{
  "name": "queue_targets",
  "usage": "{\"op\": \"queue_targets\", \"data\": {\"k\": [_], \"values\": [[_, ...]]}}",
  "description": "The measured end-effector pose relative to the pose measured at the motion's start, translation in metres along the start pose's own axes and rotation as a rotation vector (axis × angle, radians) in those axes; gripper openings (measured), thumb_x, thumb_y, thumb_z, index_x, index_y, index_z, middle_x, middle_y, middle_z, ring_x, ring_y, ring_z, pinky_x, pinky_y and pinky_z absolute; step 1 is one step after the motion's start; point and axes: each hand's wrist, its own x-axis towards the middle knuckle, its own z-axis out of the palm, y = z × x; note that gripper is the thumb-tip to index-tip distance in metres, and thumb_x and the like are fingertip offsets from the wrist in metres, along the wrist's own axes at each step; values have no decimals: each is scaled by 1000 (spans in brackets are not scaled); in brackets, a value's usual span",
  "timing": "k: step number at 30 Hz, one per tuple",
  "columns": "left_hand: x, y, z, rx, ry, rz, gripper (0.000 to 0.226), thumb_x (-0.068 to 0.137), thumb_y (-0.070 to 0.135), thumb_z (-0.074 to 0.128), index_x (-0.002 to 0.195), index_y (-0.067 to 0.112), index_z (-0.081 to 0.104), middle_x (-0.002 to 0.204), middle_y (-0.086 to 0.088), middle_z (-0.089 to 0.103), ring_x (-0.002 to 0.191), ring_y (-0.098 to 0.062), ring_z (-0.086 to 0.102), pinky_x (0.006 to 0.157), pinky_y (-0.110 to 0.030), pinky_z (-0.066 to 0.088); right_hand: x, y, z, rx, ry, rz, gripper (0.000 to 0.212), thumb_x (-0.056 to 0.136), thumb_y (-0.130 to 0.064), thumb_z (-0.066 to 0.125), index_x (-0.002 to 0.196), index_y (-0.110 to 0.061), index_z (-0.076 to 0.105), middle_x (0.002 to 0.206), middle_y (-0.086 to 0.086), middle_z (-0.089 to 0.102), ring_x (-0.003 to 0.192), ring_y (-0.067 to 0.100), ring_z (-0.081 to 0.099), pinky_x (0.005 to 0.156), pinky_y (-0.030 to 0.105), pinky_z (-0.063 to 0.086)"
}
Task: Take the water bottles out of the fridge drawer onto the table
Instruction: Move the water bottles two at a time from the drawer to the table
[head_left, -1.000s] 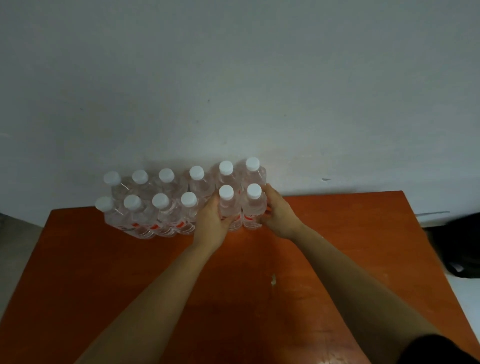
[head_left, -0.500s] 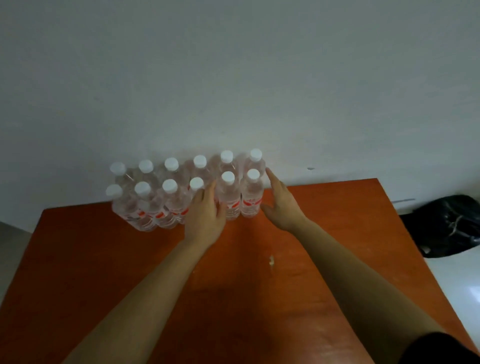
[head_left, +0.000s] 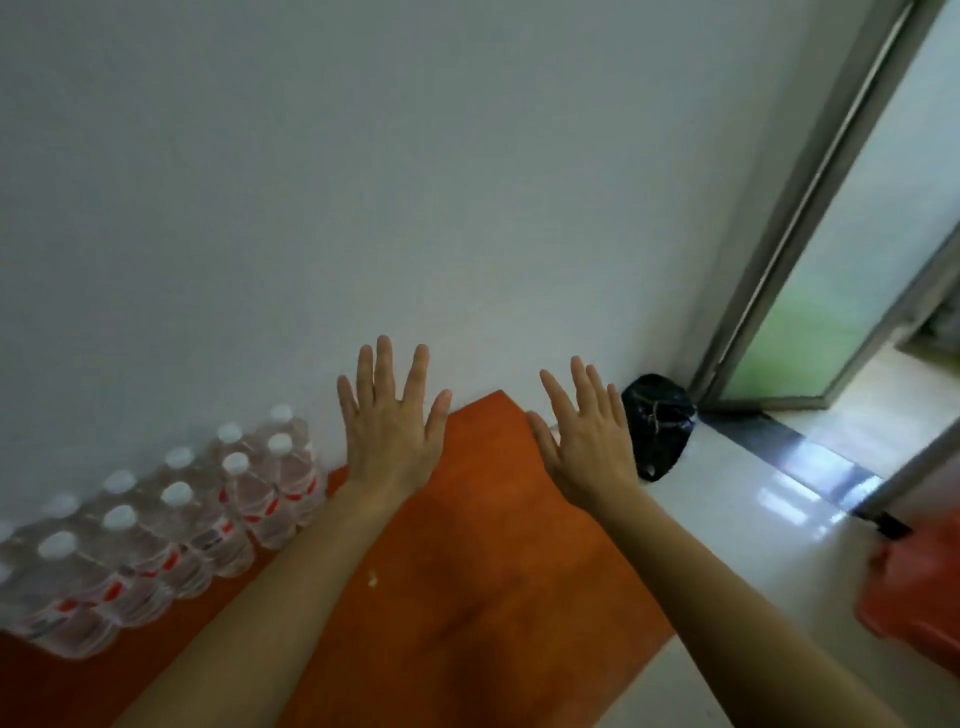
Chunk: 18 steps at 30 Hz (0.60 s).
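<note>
We see the water bottles cut off at the left frame edge; labels blurred, unreadable. Red object, lower right, is smeared and cropped, unidentifiable.

Ahead of me rises a plain pale wall. A crumpled black bag sits on the glossy white floor against its base, beside a metal-framed glass door. A blurred orange-red object lies at my far right.
</note>
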Motion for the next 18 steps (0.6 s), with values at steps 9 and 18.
{"op": "queue_targets", "data": {"k": [9, 18], "values": [[-115, 343, 8, -200, -89, 479, 71, 97, 64, 8, 158, 28, 7, 166, -12, -4, 152, -30, -7, 120, -59, 2, -255, 277, -172, -183, 211, 505, 67, 99, -61, 22, 158, -29, 24, 166, 14, 11, 154, 31, 4, 124, 51, 5], [-256, 602, -2, -349, -161, 871, 68, 100, 58, 25, 159, 26, 13, 166, -11, 0, 153, -29, -3, 120, -59, 7, -470, 432, -277, -318, 324, 866, 77, 96, -66, 23, 159, -22, 17, 166, 17, 8, 154, 32, 4, 123, 54, 3]]}}
